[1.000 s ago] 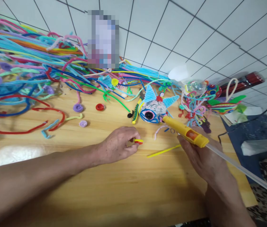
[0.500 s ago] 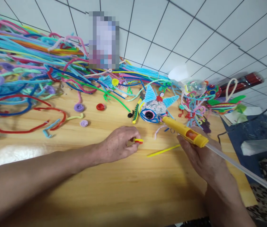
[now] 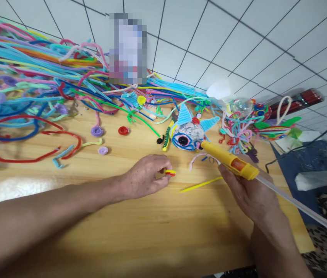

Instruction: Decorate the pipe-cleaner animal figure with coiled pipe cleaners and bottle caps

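Observation:
My left hand pinches a small yellow and red coil of pipe cleaner over the wooden table. A yellow hot glue gun is in my right hand, fingers wrapped round its grip, with a long clear glue stick out of its back. The gun's nozzle points up and left, in front of a round fish-like figure with a big black eye and light blue fins; whether it touches cannot be made out. A yellow pipe cleaner lies between my hands.
Many coloured pipe cleaners are heaped at the back left. Purple and red coils lie on the table. A green utility knife sits left of the figure. Behind stand a pixelated phone-shaped object and a dark red cylinder.
The glue gun and my right hand have shifted slightly right and down, the nozzle a little further from the figure. My left hand stays in place with the coil.

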Tool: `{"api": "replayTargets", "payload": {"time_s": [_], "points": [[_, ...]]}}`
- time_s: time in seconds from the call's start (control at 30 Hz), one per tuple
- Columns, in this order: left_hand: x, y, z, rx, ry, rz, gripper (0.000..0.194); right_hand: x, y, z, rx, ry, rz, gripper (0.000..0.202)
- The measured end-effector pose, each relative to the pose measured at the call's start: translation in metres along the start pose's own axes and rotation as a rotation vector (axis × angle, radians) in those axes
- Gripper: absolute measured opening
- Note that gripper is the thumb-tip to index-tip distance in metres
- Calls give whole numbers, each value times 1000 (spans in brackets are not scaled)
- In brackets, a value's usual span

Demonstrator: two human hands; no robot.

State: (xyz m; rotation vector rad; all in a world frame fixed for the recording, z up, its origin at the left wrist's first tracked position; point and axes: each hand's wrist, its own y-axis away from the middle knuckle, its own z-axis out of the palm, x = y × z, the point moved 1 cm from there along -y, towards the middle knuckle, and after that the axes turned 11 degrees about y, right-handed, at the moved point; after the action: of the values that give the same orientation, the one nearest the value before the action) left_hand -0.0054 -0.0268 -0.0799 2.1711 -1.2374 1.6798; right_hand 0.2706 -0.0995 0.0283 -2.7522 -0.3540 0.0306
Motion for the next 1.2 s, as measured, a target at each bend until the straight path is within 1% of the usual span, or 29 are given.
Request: {"api": "replayTargets", "payload": {"time_s": [0.13, 0.33, 0.43, 0.5, 0.6, 0.77, 0.87, 0.93, 1.0, 1.07, 1.13, 1.17, 1.2], "points": [[1, 0, 0, -7, 2, 3, 7, 0, 0, 1, 3, -51, 7, 6], [2, -1, 0, 4, 6, 5, 8, 3, 2, 1, -7, -65, 19, 7], [1, -1, 0, 13, 3, 14, 7, 4, 2, 2, -1, -102, 57, 7], [1, -1, 0, 15, 4, 21, 7, 6, 3, 2, 38, -170, 124, 9], [1, -1, 1, 9, 1, 31, 8, 10, 2, 0, 126, -324, 263, 14], [0, -1, 1, 13, -5, 35, 9, 21, -2, -4, 168, -593, 423, 14], [-1, 0, 1, 14, -6, 19, 8, 31, -3, -10, 282, -721, 508, 16], [-2, 0, 1, 14, -5, 9, 8, 43, 3, -14, 365, -751, 579, 17], [-2, 1, 0, 6, 3, 1, 7, 62, 16, -16, 434, -732, 667, 19], [-1, 1, -1, -13, 13, -11, 8, 89, 34, -14, 473, -681, 780, 24], [0, 1, -2, -17, 24, -28, 10, 122, 56, -8, 498, -616, 922, 34], [0, 0, -3, -21, 28, -30, 10, 139, 67, -5, 475, -559, 1010, 38], [1, 0, -3, -20, 32, -29, 11, 156, 78, -1, 471, -515, 1065, 40]]}}
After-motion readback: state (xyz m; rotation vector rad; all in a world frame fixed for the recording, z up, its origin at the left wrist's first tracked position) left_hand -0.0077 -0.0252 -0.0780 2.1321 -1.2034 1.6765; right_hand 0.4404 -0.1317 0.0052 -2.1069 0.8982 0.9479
